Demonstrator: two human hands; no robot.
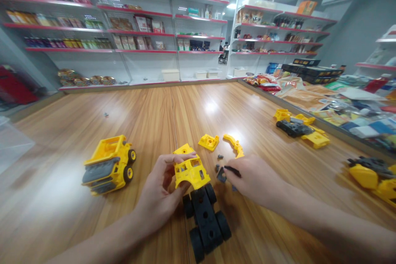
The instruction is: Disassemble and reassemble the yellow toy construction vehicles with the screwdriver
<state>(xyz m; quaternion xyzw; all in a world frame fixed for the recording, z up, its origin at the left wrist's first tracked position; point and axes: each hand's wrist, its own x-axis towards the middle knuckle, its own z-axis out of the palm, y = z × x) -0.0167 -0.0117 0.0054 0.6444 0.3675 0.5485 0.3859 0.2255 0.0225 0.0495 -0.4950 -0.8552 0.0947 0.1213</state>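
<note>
My left hand (165, 177) is wrapped round the yellow toy truck cab (192, 172), which sits at the front end of a black wheeled chassis (206, 216). The chassis points toward me, its holes facing up. To the right, my right hand (253, 175) is closed, fingertips low over the table at a small dark piece (221, 174); its exact kind is not clear. Small grey screws (220, 156) lie just beyond those fingers. Farther off are a yellow flat part (208, 142) and a curved yellow arm piece (234, 144).
An assembled yellow toy dump truck (108, 164) stands on the left of the wooden table (148, 119). More yellow and black toy parts (300, 128) lie at the right, with another toy vehicle (374, 177) nearer. Packed goods (349, 99) border the table; stocked shelves are behind.
</note>
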